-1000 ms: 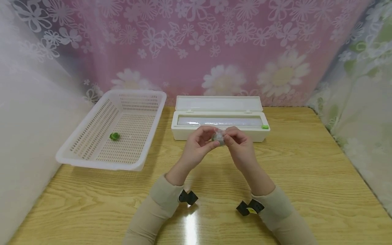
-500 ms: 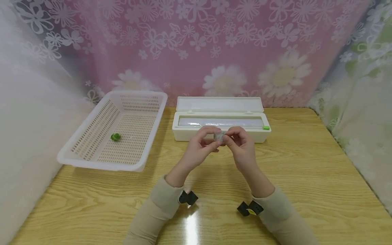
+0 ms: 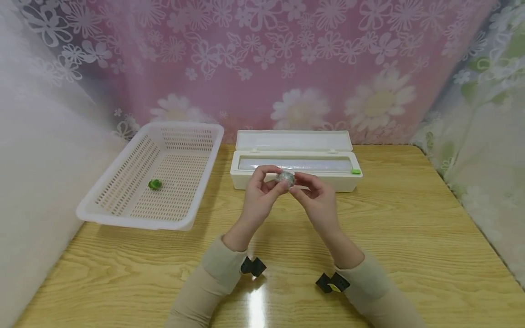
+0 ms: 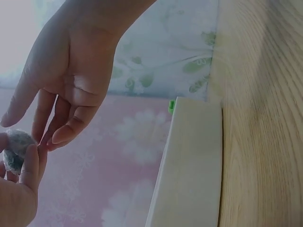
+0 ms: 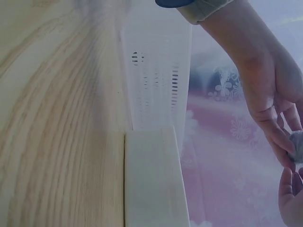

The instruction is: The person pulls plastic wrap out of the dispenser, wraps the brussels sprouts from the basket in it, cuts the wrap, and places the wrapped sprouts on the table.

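In the head view, a small round film-wrapped bundle point(image 3: 286, 178), greyish with a dark green tint, is held up in front of a white box. My left hand point(image 3: 259, 196) pinches it between thumb and fingers. The right hand point(image 3: 319, 200) is close at its right side, thumb and index finger apart, fingertips at or near the bundle's edge. In the left wrist view, the right hand point(image 4: 71, 80) reaches down with loosely bent fingers beside the wrapped bundle point(image 4: 18, 145). The right wrist view cuts the bundle point(image 5: 297, 146) at its edge.
Behind the hands stands the white cling film box point(image 3: 295, 182), lid raised, a film roll point(image 3: 299, 164) inside and a green slider point(image 3: 355, 171) at its right end. Left is a white plastic basket point(image 3: 186, 224) holding a small leafy green piece point(image 3: 155, 184). A wooden table point(image 3: 410, 237) lies beneath.
The bundle has shifted slightly left and turned in the fingers. The right hand's fingertips, earlier pinching its right side, have parted. Basket and box stay put.
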Motion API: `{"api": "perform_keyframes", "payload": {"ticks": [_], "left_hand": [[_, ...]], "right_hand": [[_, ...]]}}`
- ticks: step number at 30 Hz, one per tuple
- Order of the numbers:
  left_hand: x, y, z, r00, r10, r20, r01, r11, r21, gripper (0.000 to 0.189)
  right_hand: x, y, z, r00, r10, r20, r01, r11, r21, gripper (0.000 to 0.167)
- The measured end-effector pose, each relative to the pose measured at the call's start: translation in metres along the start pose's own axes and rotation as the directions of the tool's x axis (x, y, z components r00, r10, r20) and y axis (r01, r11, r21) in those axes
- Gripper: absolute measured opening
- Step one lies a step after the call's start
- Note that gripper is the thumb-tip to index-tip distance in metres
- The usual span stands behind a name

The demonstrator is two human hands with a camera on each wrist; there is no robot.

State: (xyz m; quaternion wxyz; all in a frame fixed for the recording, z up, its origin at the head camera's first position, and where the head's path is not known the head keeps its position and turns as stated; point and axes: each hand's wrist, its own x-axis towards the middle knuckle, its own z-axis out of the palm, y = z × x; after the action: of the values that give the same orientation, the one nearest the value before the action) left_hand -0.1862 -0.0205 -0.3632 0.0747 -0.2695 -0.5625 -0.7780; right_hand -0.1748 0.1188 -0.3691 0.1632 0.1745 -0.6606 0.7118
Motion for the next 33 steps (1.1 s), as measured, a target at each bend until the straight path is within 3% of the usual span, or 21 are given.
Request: {"api": "perform_keyframes", "payload": {"ticks": [3,10,13,18,20,26,30,33], "left_hand": [[-0.0004,0.0011,0.0009,1.0,0.002,0.029,-0.002,1.0,-0.011,0.029],[0.0,0.0016,0.0,0.997,-0.048,0.067,0.054,0.993,-0.101,0.015],[0.0011,0.0006,-0.0006,0.997,-0.055,0.049,0.06,0.993,-0.099,0.018],[0.0018,0.0002,0.0001,0.991,-0.137,-0.011,0.136,0.989,-0.062,0.036],[0.0013,0.0003,0.0006,0.988,-0.149,-0.031,0.148,0.988,-0.049,0.032],[-0.0009,0.0018,0.0027,0.994,-0.081,-0.074,0.08,0.997,-0.015,0.024],[-0.0014,0.0005,0.0027,0.996,-0.036,-0.076,0.035,0.999,-0.017,0.024],[-0.0014,-0.0006,0.0028,0.996,-0.032,-0.078,0.03,0.999,-0.03,0.019]], "right_hand": [[-0.0012,0.0011,0.0013,0.995,-0.096,0.007,0.097,0.995,-0.026,0.03],[-0.0018,-0.0006,-0.0017,0.966,-0.255,0.03,0.253,0.966,0.057,0.028],[-0.0006,-0.0009,-0.0032,0.957,-0.286,0.035,0.283,0.956,0.072,0.029],[0.0003,-0.0026,-0.0044,0.948,-0.315,0.039,0.307,0.942,0.137,0.028],[0.0,-0.0032,-0.0043,0.944,-0.327,0.04,0.317,0.934,0.168,0.027],[0.0001,-0.0015,-0.0017,0.919,-0.392,0.026,0.376,0.897,0.232,0.025],[0.0016,0.0025,0.0011,0.891,-0.453,0.005,0.44,0.867,0.232,0.024],[0.0018,0.0057,0.002,0.881,-0.472,-0.001,0.462,0.861,0.212,0.024]]}}
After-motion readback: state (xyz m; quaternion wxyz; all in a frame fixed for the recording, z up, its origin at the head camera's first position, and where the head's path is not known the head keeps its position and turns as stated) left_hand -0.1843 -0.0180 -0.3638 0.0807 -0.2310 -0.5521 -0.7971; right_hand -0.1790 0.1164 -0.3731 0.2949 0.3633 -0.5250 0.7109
